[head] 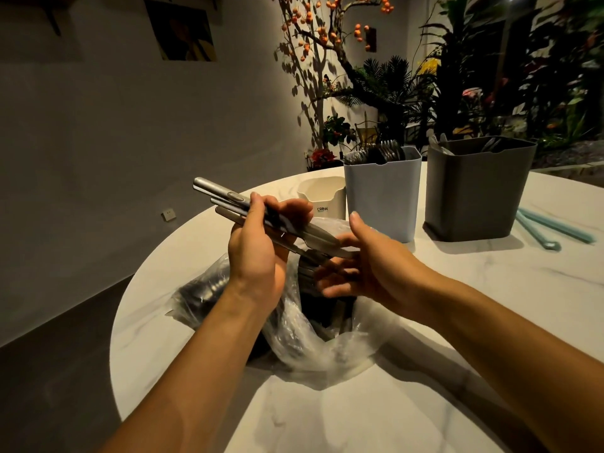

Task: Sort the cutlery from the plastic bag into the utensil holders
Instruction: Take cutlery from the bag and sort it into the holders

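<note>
Above the plastic bag [294,328] near the table's [425,371] left edge, the left hand [258,250] clamps a bundle of knives [248,207] around their middles. The right hand [366,263], fingers spread, steadies the blade ends. Stiff, slick, fairly heavy metal: hold it mid-handle, squeezed tight. Three holders, white [322,197], blue [382,194] and grey [474,191], stand toward the far edge.

The surface [490,322] is white with faint grey marbling. One holder [382,197] is pale blue, another [474,194] dark grey, the smallest [323,197] cream. The cutlery [228,199] is silver, the bag [294,328] clear.
</note>
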Demonstrator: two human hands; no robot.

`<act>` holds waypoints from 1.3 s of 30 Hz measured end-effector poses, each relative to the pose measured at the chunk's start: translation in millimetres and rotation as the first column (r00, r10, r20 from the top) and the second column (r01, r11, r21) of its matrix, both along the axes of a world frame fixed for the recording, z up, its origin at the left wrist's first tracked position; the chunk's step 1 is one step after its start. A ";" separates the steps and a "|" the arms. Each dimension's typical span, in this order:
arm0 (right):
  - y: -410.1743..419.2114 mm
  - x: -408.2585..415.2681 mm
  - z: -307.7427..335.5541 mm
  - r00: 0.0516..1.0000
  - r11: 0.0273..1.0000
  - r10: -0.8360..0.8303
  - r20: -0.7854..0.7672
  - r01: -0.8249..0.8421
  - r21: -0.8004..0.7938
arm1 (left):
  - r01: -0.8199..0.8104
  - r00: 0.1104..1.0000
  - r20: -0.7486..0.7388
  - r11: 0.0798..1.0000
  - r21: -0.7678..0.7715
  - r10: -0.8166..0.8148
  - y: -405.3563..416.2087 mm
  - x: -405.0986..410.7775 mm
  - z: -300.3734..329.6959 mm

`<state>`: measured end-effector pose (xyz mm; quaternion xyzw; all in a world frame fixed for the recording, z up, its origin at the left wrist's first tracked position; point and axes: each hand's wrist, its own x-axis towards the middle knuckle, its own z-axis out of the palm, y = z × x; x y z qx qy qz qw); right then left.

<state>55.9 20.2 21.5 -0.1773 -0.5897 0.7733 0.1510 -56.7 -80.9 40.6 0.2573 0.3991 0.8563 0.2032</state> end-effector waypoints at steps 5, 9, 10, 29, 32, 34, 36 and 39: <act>-10.1 -1.3 5.2 0.993 0.961 -0.049 -0.104 0.019 -0.276 | -0.091 0.989 -0.130 0.979 -0.183 0.068 6.7 17.3 -9.4; -9.3 2.4 7.0 0.993 0.989 -0.016 -0.114 -0.002 -0.149 | -0.208 0.952 -0.273 0.943 -0.258 0.135 8.8 20.4 -13.0; -8.8 3.0 6.1 0.997 0.999 0.011 -0.076 -0.014 -0.039 | -0.226 0.945 -0.289 0.943 -0.243 0.152 9.0 19.9 -12.6; -4.8 10.5 10.7 0.968 0.956 -0.145 -0.206 0.191 0.221 | -0.004 0.973 -0.225 0.971 -0.238 -0.051 7.1 8.9 -18.2; 7.1 16.0 13.9 0.971 0.966 -0.144 -0.191 0.180 0.184 | 0.071 0.992 -0.096 0.996 -0.056 -0.076 1.2 6.6 -11.5; 14.5 17.5 13.1 0.967 0.969 -0.184 -0.177 0.208 0.130 | 0.066 0.998 0.001 0.998 0.014 -0.066 -0.8 1.8 -9.5; 19.5 17.2 11.8 0.957 0.964 -0.236 -0.169 0.253 0.084 | 0.060 0.997 0.047 0.998 -0.021 -0.059 -2.1 -3.7 -9.0; 27.4 19.9 13.5 0.949 0.949 -0.261 -0.174 0.286 0.132 | 0.122 0.988 0.101 0.989 -0.078 -0.114 -8.3 -20.4 -10.2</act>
